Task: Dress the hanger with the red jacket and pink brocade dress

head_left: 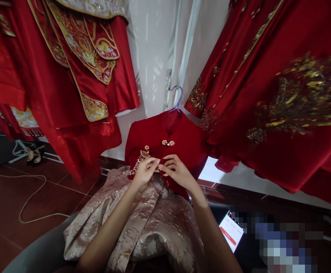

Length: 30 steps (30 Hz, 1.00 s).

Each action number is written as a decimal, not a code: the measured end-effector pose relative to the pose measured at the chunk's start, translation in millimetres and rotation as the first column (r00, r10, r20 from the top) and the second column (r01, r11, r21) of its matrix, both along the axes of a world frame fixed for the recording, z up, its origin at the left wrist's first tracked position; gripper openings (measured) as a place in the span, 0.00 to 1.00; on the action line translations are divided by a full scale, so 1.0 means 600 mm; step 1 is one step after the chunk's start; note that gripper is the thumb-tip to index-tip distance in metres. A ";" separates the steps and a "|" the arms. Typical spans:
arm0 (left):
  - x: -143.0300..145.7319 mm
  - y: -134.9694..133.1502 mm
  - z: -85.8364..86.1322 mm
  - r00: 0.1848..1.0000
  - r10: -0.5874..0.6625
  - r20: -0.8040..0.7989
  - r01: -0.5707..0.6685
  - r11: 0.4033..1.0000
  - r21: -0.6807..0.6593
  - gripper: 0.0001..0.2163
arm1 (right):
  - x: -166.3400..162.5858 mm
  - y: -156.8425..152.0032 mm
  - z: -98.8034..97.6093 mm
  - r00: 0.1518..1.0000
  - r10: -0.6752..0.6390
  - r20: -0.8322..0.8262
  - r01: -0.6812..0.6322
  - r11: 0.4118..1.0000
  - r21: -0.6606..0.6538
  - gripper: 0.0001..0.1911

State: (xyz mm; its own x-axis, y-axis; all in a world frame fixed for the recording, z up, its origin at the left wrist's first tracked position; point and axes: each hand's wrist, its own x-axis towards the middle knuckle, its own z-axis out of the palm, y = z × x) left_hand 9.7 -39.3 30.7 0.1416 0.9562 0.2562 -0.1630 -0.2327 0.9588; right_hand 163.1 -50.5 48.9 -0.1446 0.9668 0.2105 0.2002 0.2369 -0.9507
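Observation:
A small red jacket [154,138] on a purple hanger [178,98] lies in front of me, over a pale gold brocade skirt [142,223]. A pearl clasp [168,143] fastens its chest, and a gold and pearl tassel brooch [142,156] hangs at the left. My left hand [146,169] and my right hand [174,171] meet at the jacket's front opening below the clasp. Both pinch the red cloth with bent fingers; what lies between the fingertips is too small to make out.
Red robes with gold embroidery hang at the left [77,68] and right [281,98]. A white cable [29,197] loops on the dark red floor. Shoes [33,155] stand at the left. A phone with a lit screen [230,231] lies at my right.

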 end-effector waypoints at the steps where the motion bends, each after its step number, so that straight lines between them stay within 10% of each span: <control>1: 0.001 0.000 -0.001 1.000 -0.017 0.004 0.017 1.000 -0.008 0.15 | -0.002 0.001 -0.004 0.999 -0.021 0.027 0.021 1.000 0.010 0.26; 6: -0.001 0.003 -0.006 0.999 -0.043 -0.024 0.043 0.999 0.013 0.15 | 0.003 0.009 -0.011 0.988 -0.090 0.128 0.084 0.995 0.054 0.24; 9: -0.009 0.013 0.008 0.974 0.146 -0.173 -0.102 0.966 0.238 0.10 | 0.011 0.010 -0.007 0.991 -0.076 0.106 0.075 0.997 0.014 0.23; 12: -0.018 0.037 0.023 0.787 0.567 -0.242 -0.391 0.762 0.515 0.13 | 0.016 0.003 0.005 0.998 -0.034 0.057 0.036 0.999 -0.030 0.24; 15: -0.029 0.072 0.018 0.626 0.735 -0.262 -0.487 0.630 0.605 0.21 | 0.018 -0.005 0.018 1.000 0.001 -0.007 -0.002 0.999 -0.049 0.21; 20: -0.048 0.115 -0.021 0.669 0.580 -0.465 -0.319 0.788 0.526 0.08 | 0.021 -0.012 0.029 0.998 0.034 -0.043 -0.036 0.998 -0.042 0.18; 30: -0.051 0.097 -0.021 0.634 0.650 -0.420 -0.408 0.742 0.532 0.04 | -0.003 -0.023 0.046 0.980 0.107 -0.168 -0.100 0.994 0.047 0.15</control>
State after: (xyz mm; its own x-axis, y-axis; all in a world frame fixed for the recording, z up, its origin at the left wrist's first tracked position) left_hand -20.9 18.6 18.3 -0.1321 0.7589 0.6377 0.6217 -0.4377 0.6496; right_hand 161.3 -64.0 76.8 -0.2022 0.9392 0.2775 0.0087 0.2850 -0.9585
